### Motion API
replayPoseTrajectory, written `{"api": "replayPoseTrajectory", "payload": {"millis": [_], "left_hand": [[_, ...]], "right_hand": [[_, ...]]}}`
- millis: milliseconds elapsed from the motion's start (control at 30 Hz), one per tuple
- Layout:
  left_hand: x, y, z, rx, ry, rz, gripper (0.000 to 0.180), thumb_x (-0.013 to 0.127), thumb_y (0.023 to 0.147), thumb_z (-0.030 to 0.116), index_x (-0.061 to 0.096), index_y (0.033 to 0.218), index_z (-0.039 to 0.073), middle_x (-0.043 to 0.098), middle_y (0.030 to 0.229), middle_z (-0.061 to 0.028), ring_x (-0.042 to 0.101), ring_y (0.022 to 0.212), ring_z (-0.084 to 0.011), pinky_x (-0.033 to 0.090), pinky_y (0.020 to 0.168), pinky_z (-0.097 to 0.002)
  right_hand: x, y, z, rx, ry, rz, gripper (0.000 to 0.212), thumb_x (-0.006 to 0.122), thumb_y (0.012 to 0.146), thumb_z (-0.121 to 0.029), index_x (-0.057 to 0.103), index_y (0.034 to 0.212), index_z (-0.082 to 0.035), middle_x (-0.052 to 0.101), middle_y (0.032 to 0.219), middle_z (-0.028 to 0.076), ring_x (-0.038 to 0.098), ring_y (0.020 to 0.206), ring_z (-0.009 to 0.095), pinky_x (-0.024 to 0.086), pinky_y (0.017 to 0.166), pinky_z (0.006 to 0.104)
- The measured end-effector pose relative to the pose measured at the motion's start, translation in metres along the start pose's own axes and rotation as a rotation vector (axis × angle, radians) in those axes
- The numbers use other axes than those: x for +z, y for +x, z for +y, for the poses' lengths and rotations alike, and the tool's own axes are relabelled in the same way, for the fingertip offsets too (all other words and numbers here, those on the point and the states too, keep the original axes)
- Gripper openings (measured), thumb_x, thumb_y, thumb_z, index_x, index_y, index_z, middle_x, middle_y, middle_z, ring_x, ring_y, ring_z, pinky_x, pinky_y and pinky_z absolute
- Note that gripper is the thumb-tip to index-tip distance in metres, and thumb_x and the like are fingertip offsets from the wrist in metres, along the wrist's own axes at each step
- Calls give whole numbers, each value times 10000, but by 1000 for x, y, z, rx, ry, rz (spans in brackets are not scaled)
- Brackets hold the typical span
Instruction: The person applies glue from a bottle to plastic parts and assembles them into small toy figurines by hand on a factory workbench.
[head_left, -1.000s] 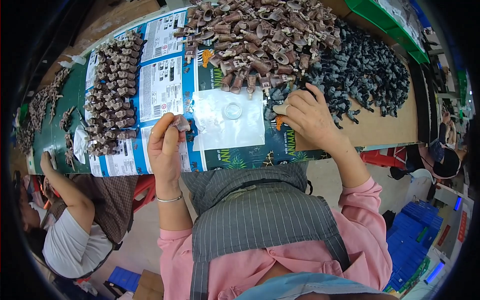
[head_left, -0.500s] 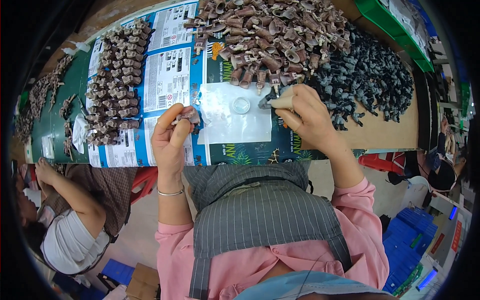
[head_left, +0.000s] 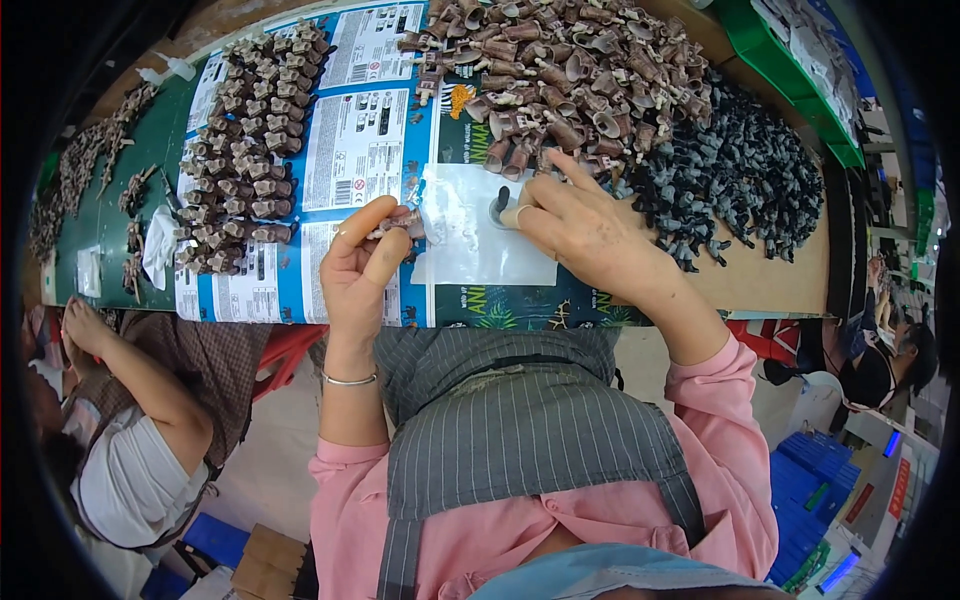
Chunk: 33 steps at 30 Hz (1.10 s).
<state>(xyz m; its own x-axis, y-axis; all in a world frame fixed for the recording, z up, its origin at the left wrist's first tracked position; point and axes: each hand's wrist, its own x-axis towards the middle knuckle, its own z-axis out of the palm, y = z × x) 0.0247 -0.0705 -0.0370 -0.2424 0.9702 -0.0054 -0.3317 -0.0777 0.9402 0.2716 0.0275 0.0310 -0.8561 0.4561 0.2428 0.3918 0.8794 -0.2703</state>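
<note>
My left hand [head_left: 365, 262] is closed, pinching a small brown plastic piece [head_left: 402, 222] between thumb and fingers. My right hand [head_left: 585, 225] is closed on a small dark grey plastic piece [head_left: 502, 196], held at the small round clear dish [head_left: 494, 214]. Whether the piece touches the dish, I cannot tell. Beneath the dish lies a translucent plastic sheet [head_left: 490, 262]. Beyond my hands is a heap of hollow brown plastic parts [head_left: 590, 75], and to the right a heap of dark grey plastic pieces [head_left: 725, 165].
Rows of brown plastic figures [head_left: 245, 150] stand on printed sheets [head_left: 360, 130] to the left. More brown parts [head_left: 95, 175] and a white cloth [head_left: 160, 245] lie further left. A green crate [head_left: 790, 60] sits far right. Another person [head_left: 145, 430] works at left.
My right hand has moved left with the dark grey piece, from beside the dish to over it. My left hand keeps its brown piece, slightly shifted right in view.
</note>
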Motion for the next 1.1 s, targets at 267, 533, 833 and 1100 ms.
{"api": "replayPoseTrajectory", "payload": {"millis": [267, 533, 833, 1100], "left_hand": [[4, -1, 2, -17, 34, -22, 355, 664, 895, -22, 622, 1246, 12, 671, 1140, -89, 625, 955, -107, 515, 822, -242], [32, 1, 7, -129, 41, -10, 316, 674, 897, -2, 650, 1212, 14, 687, 1117, -72, 648, 938, -108, 515, 837, -236], [62, 13, 5, -102, 90, -56, 323, 697, 893, 29, 652, 1213, 20, 687, 1105, -60, 640, 936, -96, 517, 837, -233], [79, 8, 5, -313, -127, -80, 330, 701, 909, 102, 652, 1229, 39, 688, 1080, -51, 639, 827, -93, 539, 770, -234]], "right_hand": [[-3, -2, 2, 29, -57, 42, 183, 689, 792, -50, 660, 973, -62, 549, 850, 75, 611, 859, 255, 394, 1089, 507], [8, -15, -1, 140, 15, 241, 222, 757, 761, -87, 667, 964, -82, 553, 860, 63, 606, 864, 240, 415, 1051, 498], [18, -30, -2, 359, 457, 521, 238, 765, 776, -31, 625, 968, -32, 661, 867, 79, 659, 792, 228, 440, 1036, 446], [22, -31, -5, 285, 591, 556, 197, 771, 769, -19, 650, 925, -9, 663, 889, 88, 657, 838, 250, 445, 1036, 430]]}}
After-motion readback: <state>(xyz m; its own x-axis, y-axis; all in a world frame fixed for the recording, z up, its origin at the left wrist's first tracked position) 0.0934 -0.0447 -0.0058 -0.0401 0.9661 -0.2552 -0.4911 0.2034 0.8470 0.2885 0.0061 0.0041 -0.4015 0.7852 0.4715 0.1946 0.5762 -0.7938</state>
